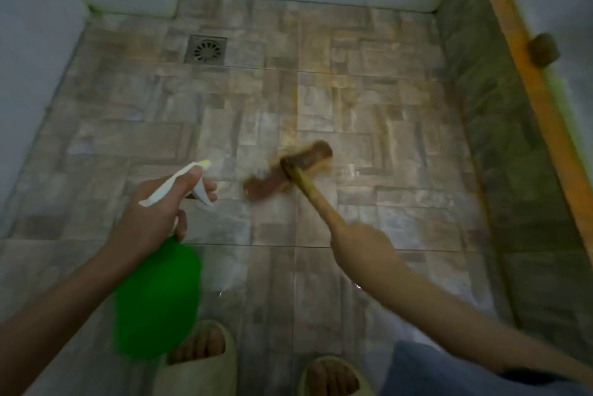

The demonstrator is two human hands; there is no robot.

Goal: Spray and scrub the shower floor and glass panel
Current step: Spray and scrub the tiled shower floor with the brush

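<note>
The left hand [154,213] grips the neck of a green spray bottle [157,299], fingers curled round it and one finger across the white trigger [202,193], nozzle pointing at the tiled shower floor [128,145]. A square metal drain [206,50] sits in the far left part of the floor. Pale slippers [199,360] stand at the near edge. Mid-floor, the blurred brown head of a scrub brush [288,168] lies against the tiles. The right hand [359,245] holds its yellowish handle [316,200], fingers wrapped round it. An orange strip [532,81] borders the floor's right side.
</note>
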